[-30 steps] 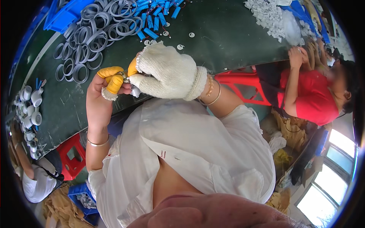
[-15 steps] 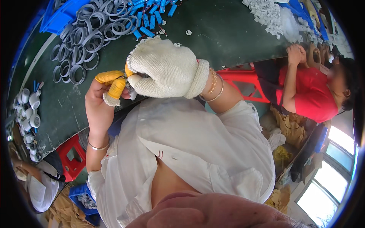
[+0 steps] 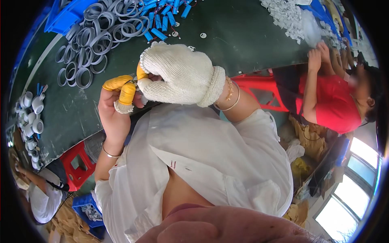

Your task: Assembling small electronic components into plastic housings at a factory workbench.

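Dark green, one worktop (image 3: pixel 243 48) carried one blue bin (image 3: pixel 69 17). Over the worktop's near edge met two hands, the white-gloved right hand (image 3: pixel 178 75) and the left hand (image 3: pixel 115 107). Beyond lay grey rings (image 3: pixel 87 36) and smaller blue cylinders (image 3: pixel 164 22), too overlapped to count. Three yellow finger covers (image 3: pixel 127 94) showed; each grip was pinched together, clamped on one small grey part (image 3: pixel 144 99), mostly hidden between them.

Small pale-grey part (image 3: pixel 144 99), mostly hidden between left hand (image 3: pixel 114 111) and right hand (image 3: pixel 180 75); shape unclear.
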